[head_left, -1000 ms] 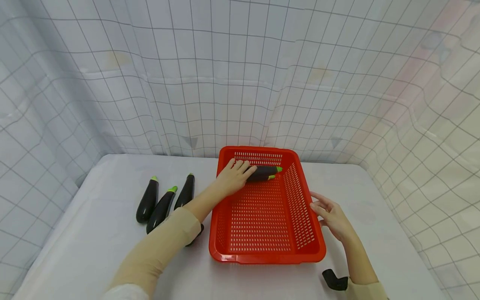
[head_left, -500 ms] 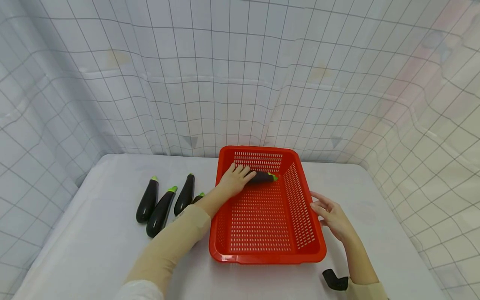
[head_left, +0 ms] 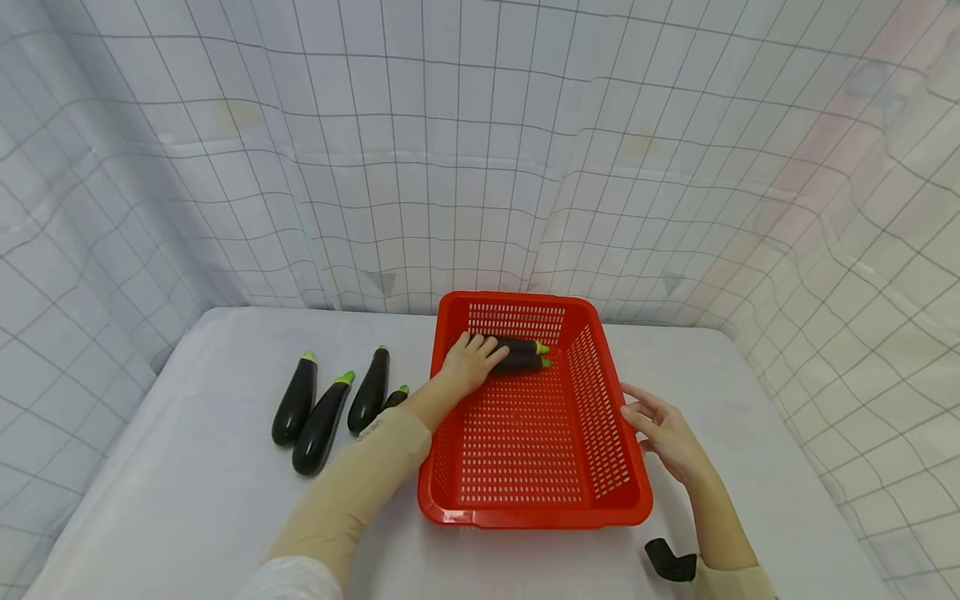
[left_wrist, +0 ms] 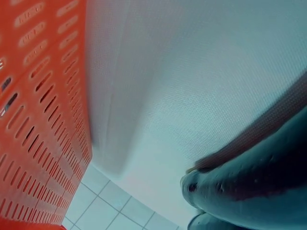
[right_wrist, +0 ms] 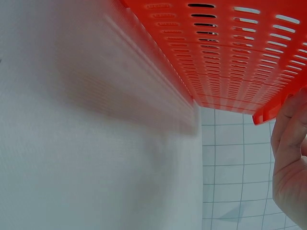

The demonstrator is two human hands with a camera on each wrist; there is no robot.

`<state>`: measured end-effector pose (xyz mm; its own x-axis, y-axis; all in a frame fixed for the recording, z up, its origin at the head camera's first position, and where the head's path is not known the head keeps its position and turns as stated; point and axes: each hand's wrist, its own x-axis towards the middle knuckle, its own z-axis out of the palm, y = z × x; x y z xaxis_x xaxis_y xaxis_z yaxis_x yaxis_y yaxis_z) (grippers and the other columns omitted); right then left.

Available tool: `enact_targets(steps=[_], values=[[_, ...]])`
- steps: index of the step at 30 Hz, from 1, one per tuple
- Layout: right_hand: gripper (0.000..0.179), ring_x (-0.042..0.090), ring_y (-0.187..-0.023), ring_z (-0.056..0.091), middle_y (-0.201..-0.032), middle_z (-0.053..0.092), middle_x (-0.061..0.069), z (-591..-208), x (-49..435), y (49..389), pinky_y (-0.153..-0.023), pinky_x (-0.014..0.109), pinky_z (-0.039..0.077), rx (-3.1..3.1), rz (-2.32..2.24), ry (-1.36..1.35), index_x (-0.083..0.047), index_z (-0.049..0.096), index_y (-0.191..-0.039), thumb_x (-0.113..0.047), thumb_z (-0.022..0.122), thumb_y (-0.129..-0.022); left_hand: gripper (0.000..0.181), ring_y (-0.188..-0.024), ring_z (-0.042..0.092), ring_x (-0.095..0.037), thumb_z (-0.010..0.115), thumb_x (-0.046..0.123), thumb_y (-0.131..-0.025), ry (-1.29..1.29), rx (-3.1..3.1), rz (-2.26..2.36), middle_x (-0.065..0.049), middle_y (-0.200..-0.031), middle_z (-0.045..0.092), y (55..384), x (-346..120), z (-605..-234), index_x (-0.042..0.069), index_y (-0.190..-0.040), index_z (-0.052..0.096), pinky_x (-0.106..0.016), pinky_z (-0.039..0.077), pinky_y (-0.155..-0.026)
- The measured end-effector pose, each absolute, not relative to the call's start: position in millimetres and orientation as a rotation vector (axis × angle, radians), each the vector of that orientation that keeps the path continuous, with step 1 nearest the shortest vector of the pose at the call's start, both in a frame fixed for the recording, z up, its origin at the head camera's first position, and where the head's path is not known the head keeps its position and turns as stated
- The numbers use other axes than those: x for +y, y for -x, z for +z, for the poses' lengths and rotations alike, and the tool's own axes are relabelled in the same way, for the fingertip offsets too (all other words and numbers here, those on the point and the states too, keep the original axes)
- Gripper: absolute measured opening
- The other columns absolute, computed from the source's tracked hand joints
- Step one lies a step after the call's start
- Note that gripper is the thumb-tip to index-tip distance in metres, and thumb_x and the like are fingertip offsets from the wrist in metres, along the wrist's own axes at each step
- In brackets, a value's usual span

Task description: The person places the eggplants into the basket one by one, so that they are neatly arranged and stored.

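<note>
A red slotted plastic basket [head_left: 517,433] stands on the white table. Inside, near its far end, a far eggplant [head_left: 517,344] and a near eggplant [head_left: 521,363] lie side by side, green stems to the right. My left hand [head_left: 467,365] reaches over the basket's left rim and grips the left end of the eggplants, covering it. My right hand [head_left: 667,433] holds the right rim from outside, thumb and fingertips at the edge; its curved fingers [right_wrist: 292,127] show beside the rim in the right wrist view.
Several eggplants lie left of the basket, among them a leftmost eggplant [head_left: 296,402] and one partly hidden by the left sleeve [head_left: 375,467]. A black elbow-shaped piece [head_left: 670,560] sits beside the right sleeve. A white gridded curtain [head_left: 487,167] surrounds the table [head_left: 187,467].
My left hand has moved down and slightly nearer, lowering an eggplant and shifting it toward me, so the two eggplants lie closer to the basket's middle. The right hand stays put.
</note>
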<state>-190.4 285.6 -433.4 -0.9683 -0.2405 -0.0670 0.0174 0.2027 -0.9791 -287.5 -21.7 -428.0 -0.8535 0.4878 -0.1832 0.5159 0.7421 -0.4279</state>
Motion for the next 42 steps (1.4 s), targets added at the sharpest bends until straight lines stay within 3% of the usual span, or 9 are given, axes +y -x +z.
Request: enact_targets(steps=[8, 34, 42], values=[[0.053, 0.012, -0.071, 0.061, -0.093, 0.061, 0.000, -432.6, 286.5, 189.3, -0.054, 0.028, 0.052, 2.268, -1.852, 0.215, -0.001, 0.031, -0.140, -0.018, 0.052, -0.094, 0.052, -0.128, 0.032, -0.022, 0.042, 0.021, -0.097, -0.786, 2.848, -0.697, -0.003, -0.142, 0.028, 286.5, -18.1, -427.9, 0.026, -0.144, 0.020, -0.037, 0.026, -0.106], [0.054, 0.013, -0.070, 0.061, -0.093, 0.061, 0.000, -431.7, 285.9, 189.1, -0.054, 0.028, 0.051, 2.286, -1.833, 0.190, -0.002, 0.031, -0.140, -0.020, 0.052, -0.093, 0.051, -0.126, 0.034, -0.021, 0.040, 0.022, -0.098, -0.783, 2.845, -0.773, -0.002, -0.141, 0.028, 284.9, -15.7, -428.2, 0.027, -0.144, 0.019, -0.037, 0.028, -0.104], [0.053, 0.012, -0.074, 0.061, -0.094, 0.060, 0.000, -432.8, 284.5, 189.5, -0.056, 0.029, 0.052, 2.288, -1.835, 0.196, -0.002, 0.032, -0.140, -0.020, 0.052, -0.094, 0.067, -0.129, 0.031, -0.023, 0.053, 0.040, -0.088, -0.786, 2.914, -0.605, -0.004, -0.145, 0.027, 285.8, -20.1, -424.5, 0.023, -0.144, 0.020, -0.041, 0.023, -0.107]])
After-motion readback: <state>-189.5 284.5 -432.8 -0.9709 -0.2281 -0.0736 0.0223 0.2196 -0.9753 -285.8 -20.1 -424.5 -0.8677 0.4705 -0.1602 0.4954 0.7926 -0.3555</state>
